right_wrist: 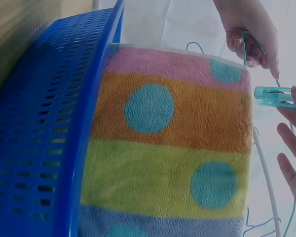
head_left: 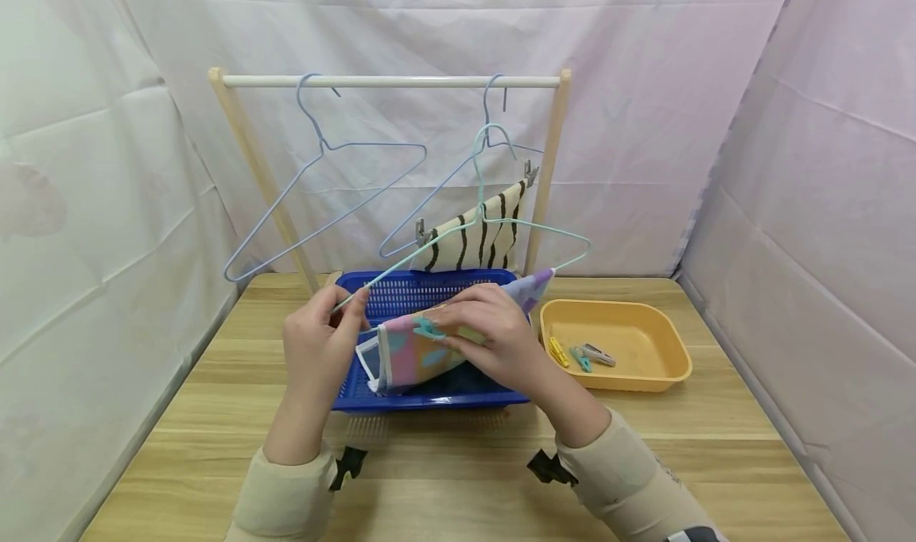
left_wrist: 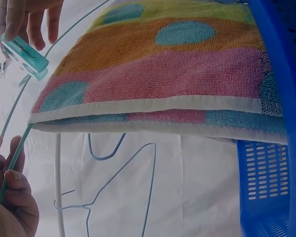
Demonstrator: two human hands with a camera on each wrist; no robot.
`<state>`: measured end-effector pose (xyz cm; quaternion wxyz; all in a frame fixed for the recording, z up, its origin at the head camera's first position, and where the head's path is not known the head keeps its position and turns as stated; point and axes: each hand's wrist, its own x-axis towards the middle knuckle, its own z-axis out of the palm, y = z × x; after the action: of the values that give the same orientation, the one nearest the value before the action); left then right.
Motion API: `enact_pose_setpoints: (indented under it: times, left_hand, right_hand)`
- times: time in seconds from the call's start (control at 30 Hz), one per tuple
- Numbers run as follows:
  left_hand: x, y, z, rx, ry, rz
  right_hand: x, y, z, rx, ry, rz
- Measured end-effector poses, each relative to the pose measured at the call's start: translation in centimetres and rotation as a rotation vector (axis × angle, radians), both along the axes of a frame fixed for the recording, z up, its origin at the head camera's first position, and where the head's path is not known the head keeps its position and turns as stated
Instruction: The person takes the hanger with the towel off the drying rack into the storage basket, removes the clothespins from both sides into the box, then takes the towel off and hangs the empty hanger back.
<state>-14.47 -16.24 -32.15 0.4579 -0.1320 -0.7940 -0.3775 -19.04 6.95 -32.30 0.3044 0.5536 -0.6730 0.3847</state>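
Note:
My left hand grips the left end of a mint-green wire hanger. Over the hanger's lower bar hangs a folded towel with pink, orange, yellow and blue stripes and teal dots. Between thumb and fingers, my right hand pinches a teal clothespin. In the right wrist view the clothespin lies just off the towel's folded top edge, near its pink end. The towel's lower part hangs down into the blue basket.
A rack with a white rod carries two blue hangers, one with a striped cloth clipped on. To the right stands a yellow tray with several clothespins. White curtains surround the wooden table.

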Motion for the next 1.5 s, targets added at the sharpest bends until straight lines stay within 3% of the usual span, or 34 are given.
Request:
enact_pose_setpoints:
  times: [0.63, 1.03, 1.5]
  left_hand:
    - [0.4, -0.7, -0.3, 0.039, 0.009, 0.027]
    - [0.9, -1.9, -0.5, 0.036, -0.021, 0.062]
    - [1.7, -2.6, -0.4, 0.1, -0.074, 0.088]
  right_hand:
    - [-0.7, 3.4, -2.3, 0.055, -0.036, -0.101]
    - [-0.7, 5.6, -2.9, 0.077, -0.074, -0.152]
    - [-1.0, 7.8, -4.0, 0.146, -0.052, -0.219]
